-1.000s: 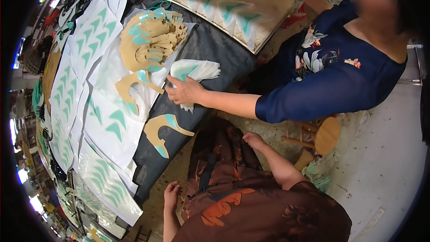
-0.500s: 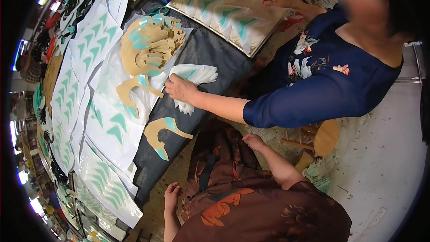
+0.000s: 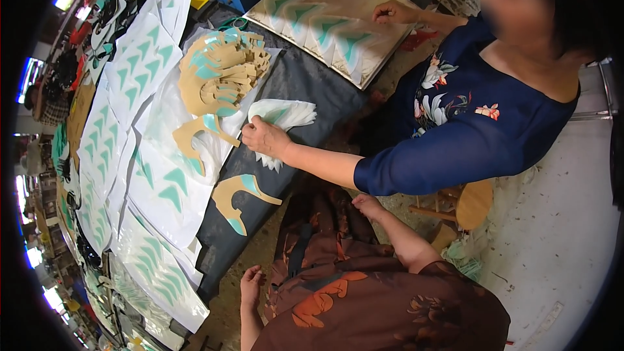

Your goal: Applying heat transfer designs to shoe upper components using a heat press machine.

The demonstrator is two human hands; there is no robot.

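My left hand [image 3: 251, 285] is held off the table's near edge, its fingers curled together with nothing in them. Over my lap, my right hand [image 3: 368, 207] has its fingers bent in and also looks empty. Nearest to both is a tan, shoe-upper-shaped piece [image 3: 236, 203] with turquoise patches, lying flat on the dark tabletop [image 3: 218, 253]. A second tan piece [image 3: 188, 141] lies beyond it, partly on white sheets. Across from me, a co-worker's hand [image 3: 265, 136] rests on a fanned stack of white backing papers [image 3: 296, 114].
A large pile of tan cut pieces [image 3: 224, 68] sits farther back. White sheets with green shapes [image 3: 166, 188] cover the table's left side. A board with green shapes [image 3: 328, 26] lies at the back. A wooden stool [image 3: 474, 204] stands behind the co-worker [image 3: 468, 123].
The whole view has shifted slightly. The co-worker's head and far hand have moved a little, while the other hand stays on the papers. My hands keep their places.
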